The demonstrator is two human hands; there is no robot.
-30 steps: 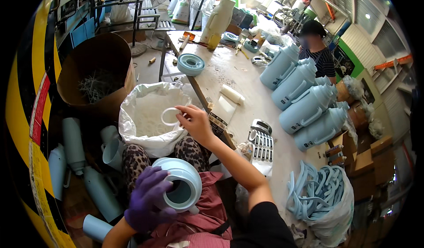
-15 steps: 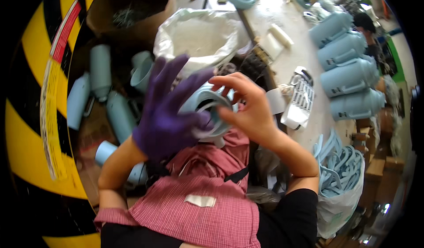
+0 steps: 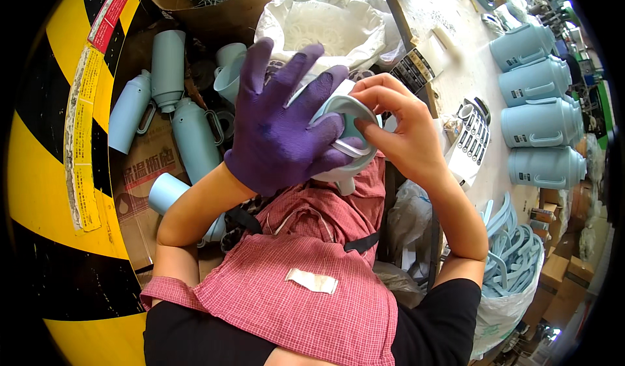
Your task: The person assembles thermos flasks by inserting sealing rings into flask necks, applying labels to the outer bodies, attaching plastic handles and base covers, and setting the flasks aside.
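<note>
A light blue round, hollow part (image 3: pixel 346 107), like a bottle's neck or shoulder piece, sits above my lap with its opening up. My left hand (image 3: pixel 286 122), in a purple glove, pinches a thin white ring (image 3: pixel 351 148) between thumb and forefinger at that opening. Its other fingers are spread out. My bare right hand (image 3: pixel 402 126) grips the far right of the rim between thumb and fingers. The part's lower side is mostly hidden behind the glove.
A white sack (image 3: pixel 325 14) with pale rings stands ahead. Light blue bottles (image 3: pixel 195 138) lie at left beside a yellow-black striped barrier (image 3: pixel 39 190). On the right-hand table (image 3: pixel 449 86) stand several light blue jugs (image 3: pixel 540 128); a bag of blue straps (image 3: pixel 508 320) is nearer.
My hands and the blue part appear farther right, as the whole view has shifted. My right thumb and fingers have closed in on the rim.
</note>
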